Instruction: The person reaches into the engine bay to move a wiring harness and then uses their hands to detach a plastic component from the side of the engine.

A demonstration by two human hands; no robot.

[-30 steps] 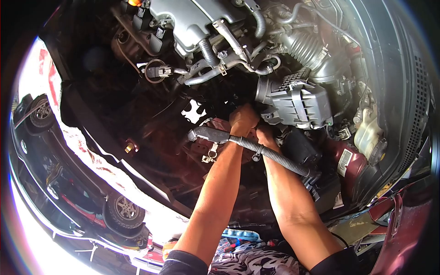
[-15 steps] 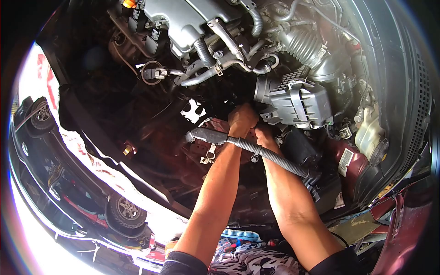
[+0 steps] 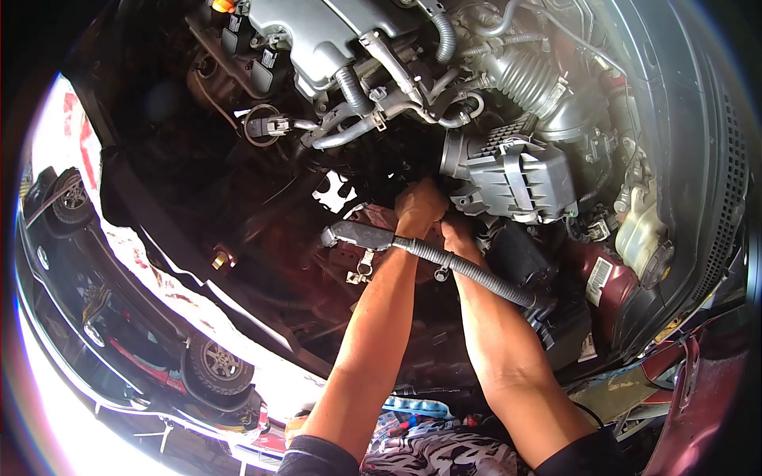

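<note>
So from the head view, the left hand (image 3: 421,204) was down in the engine bay with its fingers curled under and the knuckles up, and I honestly couldn't tell what, if anything, it was pinching. The right hand (image 3: 451,228) was tucked in just beside it, mostly hidden, so no idea whether that one was spread or closed. Nearest stuff: a ribbed cable sleeve (image 3: 476,274) ran across on the camera side of the forearms (image 3: 500,333), just wristward of both hands, and the air box (image 3: 520,182) sat just right of the left hand. My guess, the sleeve was bendy but springy with some weight to it, best grabbed mid-length rather than by its black end cover (image 3: 361,234). The air box was probably light, stiff and a bit brittle at the tabs, so I'd have held it by the main body. Looks-wise, the sleeve was dark gray and ridged, its end cover smooth and chunky, with a shiny metal clamp (image 3: 363,268) just below that; the air box was gray-black, boxy and ribbed, with a round mouth toward the hand.
</note>
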